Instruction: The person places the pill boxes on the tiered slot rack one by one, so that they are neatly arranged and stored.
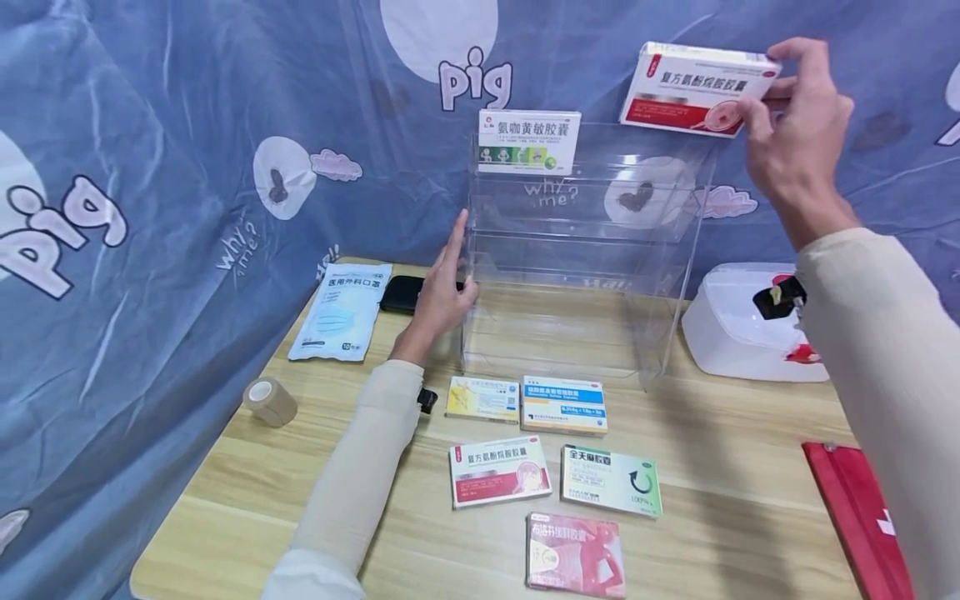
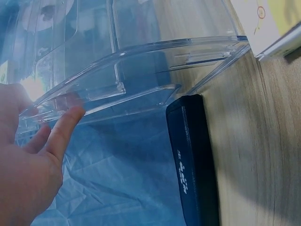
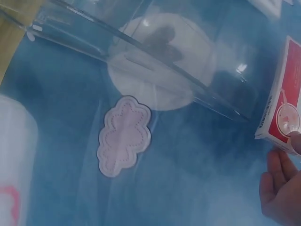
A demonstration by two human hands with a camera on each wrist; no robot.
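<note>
A clear acrylic tiered rack (image 1: 555,325) stands on the wooden table. At its left side panel is my left hand (image 1: 444,296), fingers extended along the edge; the left wrist view shows this hand (image 2: 35,160) against the transparent panel. My right hand (image 1: 802,137) pinches a red and white medicine box (image 1: 697,90) by its right end, up at the rack's top right corner. In the right wrist view, thumb and fingers hold the same box (image 3: 287,99). Another medicine box, white and green (image 1: 528,143), is upright on the top tier at the left.
Several medicine boxes lie before the rack, including a yellow one (image 1: 483,399), a blue and white one (image 1: 564,406) and a pink one (image 1: 575,554). Leftward are a mask packet (image 1: 341,312), a tape roll (image 1: 270,402) and a black case (image 2: 193,160). Rightward, a white bin (image 1: 731,325) and red pouch (image 1: 855,508).
</note>
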